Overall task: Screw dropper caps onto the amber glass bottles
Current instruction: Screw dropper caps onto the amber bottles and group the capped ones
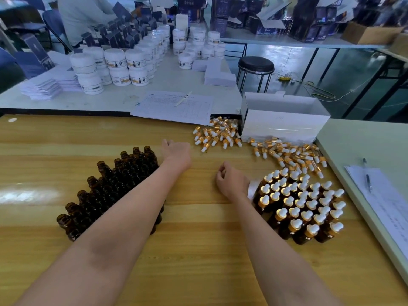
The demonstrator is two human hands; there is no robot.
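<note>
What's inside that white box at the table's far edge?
The white box shows only bare inner walls; its front wall hides the floor, so any contents cannot be seen. Loose dropper caps lie outside, beside it.

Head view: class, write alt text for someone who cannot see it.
Over a wooden table, a person's left hand is beside uncapped amber bottles, the right hand beside capped bottles. Loose dropper caps lie scattered beyond, by a white box.
</note>
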